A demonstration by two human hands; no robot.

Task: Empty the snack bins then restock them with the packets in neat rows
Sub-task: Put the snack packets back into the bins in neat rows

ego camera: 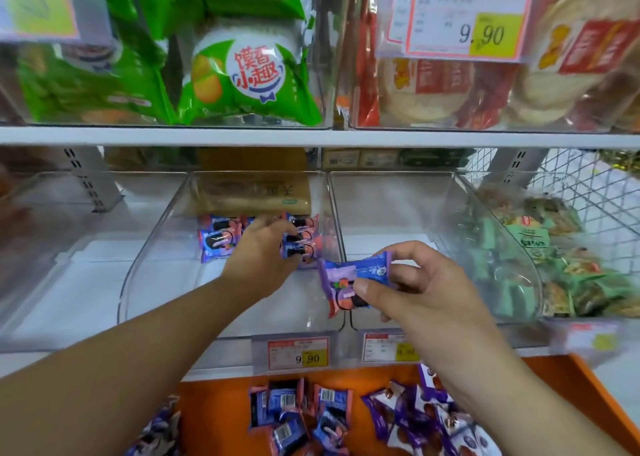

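A clear plastic snack bin (152,247) sits in the middle of the lower shelf. At its back lie several small blue-and-pink packets (216,241) in rows. My left hand (259,254) reaches into this bin, fingertips curled on a packet (299,244) at the right of the rows. My right hand (415,282) pinches one blue-and-purple packet (353,279) between thumb and fingers, in front of the wall shared by the middle bin and the bin to its right (398,213). That right bin shows no packets inside.
An orange tray (214,407) below holds loose blue and purple packets (329,417). Price tags (298,353) hang on the shelf edge. A bin of green packets (512,268) stands at right. The upper shelf (311,136) carries bins of green and red snack bags.
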